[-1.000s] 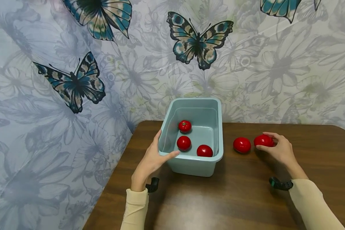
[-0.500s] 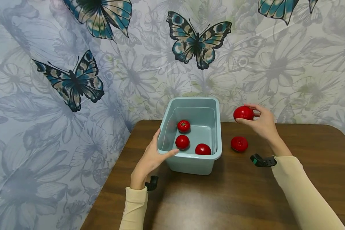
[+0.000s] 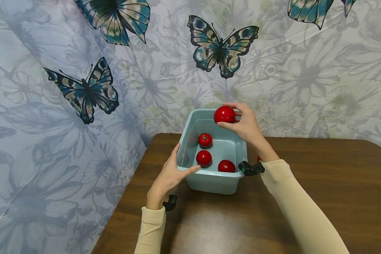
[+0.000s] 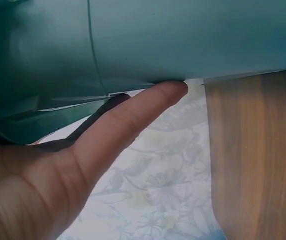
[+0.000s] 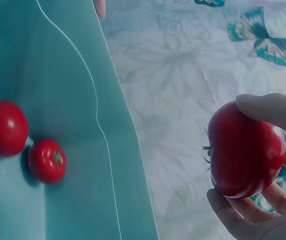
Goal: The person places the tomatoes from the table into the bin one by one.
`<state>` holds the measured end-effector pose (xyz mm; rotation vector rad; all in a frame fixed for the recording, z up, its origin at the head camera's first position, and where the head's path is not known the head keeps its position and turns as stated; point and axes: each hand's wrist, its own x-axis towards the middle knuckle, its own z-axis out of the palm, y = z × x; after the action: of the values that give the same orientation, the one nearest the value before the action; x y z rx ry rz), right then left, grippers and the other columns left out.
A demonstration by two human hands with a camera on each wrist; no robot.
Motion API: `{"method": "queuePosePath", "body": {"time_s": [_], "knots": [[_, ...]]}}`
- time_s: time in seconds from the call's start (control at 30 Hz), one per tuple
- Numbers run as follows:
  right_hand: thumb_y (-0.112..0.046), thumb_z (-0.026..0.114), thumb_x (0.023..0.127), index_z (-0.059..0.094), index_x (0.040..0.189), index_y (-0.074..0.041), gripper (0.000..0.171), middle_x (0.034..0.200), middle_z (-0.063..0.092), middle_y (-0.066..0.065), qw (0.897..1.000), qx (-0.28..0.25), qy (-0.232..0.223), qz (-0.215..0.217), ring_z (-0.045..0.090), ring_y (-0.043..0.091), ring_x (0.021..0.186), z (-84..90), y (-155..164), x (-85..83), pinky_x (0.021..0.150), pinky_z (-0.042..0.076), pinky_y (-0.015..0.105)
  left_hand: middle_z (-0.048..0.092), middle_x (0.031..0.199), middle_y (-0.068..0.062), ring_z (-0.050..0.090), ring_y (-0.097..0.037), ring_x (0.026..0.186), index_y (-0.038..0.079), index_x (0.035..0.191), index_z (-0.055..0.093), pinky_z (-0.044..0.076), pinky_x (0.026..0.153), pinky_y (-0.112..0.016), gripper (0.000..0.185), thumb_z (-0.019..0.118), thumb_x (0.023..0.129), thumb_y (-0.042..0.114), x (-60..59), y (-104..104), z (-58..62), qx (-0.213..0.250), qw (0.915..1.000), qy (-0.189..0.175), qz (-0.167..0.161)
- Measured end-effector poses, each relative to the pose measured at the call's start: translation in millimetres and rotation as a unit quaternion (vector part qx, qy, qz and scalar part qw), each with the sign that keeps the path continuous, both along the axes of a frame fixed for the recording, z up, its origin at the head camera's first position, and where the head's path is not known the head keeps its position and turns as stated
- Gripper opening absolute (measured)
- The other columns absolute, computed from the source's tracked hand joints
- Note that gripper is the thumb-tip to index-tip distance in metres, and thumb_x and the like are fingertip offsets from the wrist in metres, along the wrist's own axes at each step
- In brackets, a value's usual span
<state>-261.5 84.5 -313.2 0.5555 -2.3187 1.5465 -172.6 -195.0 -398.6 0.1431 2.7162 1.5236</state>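
My right hand (image 3: 239, 121) holds a red tomato (image 3: 224, 114) in its fingertips above the far end of a light blue plastic tub (image 3: 209, 184). In the right wrist view the held tomato (image 5: 245, 150) hangs beside the tub's wall (image 5: 83, 125). Three tomatoes lie inside the tub: one with a green stem (image 3: 205, 140), one in the middle (image 3: 204, 157) and one near the front (image 3: 226, 166). My left hand (image 3: 173, 171) grips the tub's near-left corner, thumb over the rim. Its finger (image 4: 133, 125) lies along the tub's outer wall (image 4: 182, 40).
The tub stands on a brown wooden table (image 3: 320, 183) pushed against a butterfly-patterned wall covering (image 3: 222, 49). A sliver of another red tomato (image 3: 259, 159) shows on the table behind my right wrist. The table's left edge runs close to the tub.
My right hand lifted a tomato from the table's right side and carried it left and up, to above the tub. The left hand kept its hold on the tub.
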Motion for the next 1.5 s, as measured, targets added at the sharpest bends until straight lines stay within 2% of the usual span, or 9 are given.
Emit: {"method": "queuePosePath", "body": {"time_s": [0.2,0.5,0.87,1.17,1.33,1.5], "knots": [[-0.008,0.086,0.086,0.063,0.14,-0.002,0.059,0.138,0.056,0.021,1.0,0.005,0.001,0.011,0.056,0.039,0.123,-5.1,-10.6,-3.7,0.102,0.053,0.055,0.032,0.168,-0.005,0.04,-0.033,0.148,0.024,0.17,0.009,0.036,0.117,-0.062,0.121,0.084,0.082,0.058,-1.3,4.5,-0.1,-0.001,0.9999,0.003,-0.01],[-0.006,0.086,0.085,0.063,0.14,-0.002,0.06,0.139,0.056,0.022,1.0,0.02,-0.007,0.018,0.055,0.042,0.126,-10.2,-14.4,-8.8,0.104,0.052,0.057,0.032,0.168,-0.005,0.041,-0.033,0.147,0.025,0.17,0.009,0.037,0.116,-0.064,0.119,0.083,0.083,0.058,-1.0,0.1,-1.0,0.005,0.9999,0.012,-0.005],[-0.007,0.086,0.086,0.062,0.142,-0.003,0.061,0.14,0.053,0.023,0.999,0.033,-0.029,0.019,0.058,0.045,0.123,-14.3,-9.1,-6.3,0.102,0.054,0.057,0.033,0.167,-0.005,0.04,-0.033,0.148,0.025,0.17,0.01,0.037,0.116,-0.062,0.119,0.084,0.082,0.058,0.4,1.7,-0.7,0.002,1.0,0.009,-0.003],[0.001,0.08,0.09,0.06,0.139,0.004,0.054,0.143,0.052,0.025,0.998,-0.009,-0.044,0.051,0.055,0.045,0.131,-10.6,-1.8,-5.0,0.111,0.046,0.056,0.035,0.166,-0.007,0.042,-0.033,0.147,0.026,0.169,0.01,0.037,0.116,-0.063,0.118,0.084,0.083,0.057,0.9,2.1,0.7,0.0,1.0,0.006,0.0],[0.0,0.081,0.09,0.061,0.139,0.002,0.053,0.144,0.053,0.023,0.998,-0.011,-0.041,0.048,0.057,0.043,0.13,-7.8,6.5,-1.4,0.111,0.046,0.055,0.035,0.166,-0.006,0.042,-0.032,0.147,0.027,0.169,0.01,0.037,0.117,-0.061,0.117,0.084,0.083,0.057,0.9,2.7,1.2,0.0,1.0,0.006,0.003],[0.0,0.08,0.091,0.059,0.141,0.002,0.054,0.146,0.053,0.021,0.998,-0.023,-0.042,0.043,0.055,0.041,0.132,-14.4,25.3,1.4,0.112,0.045,0.056,0.031,0.168,-0.006,0.039,-0.033,0.149,0.025,0.17,0.008,0.035,0.117,-0.063,0.119,0.084,0.083,0.057,1.1,2.9,1.4,-0.009,0.9999,0.005,0.004]]}}
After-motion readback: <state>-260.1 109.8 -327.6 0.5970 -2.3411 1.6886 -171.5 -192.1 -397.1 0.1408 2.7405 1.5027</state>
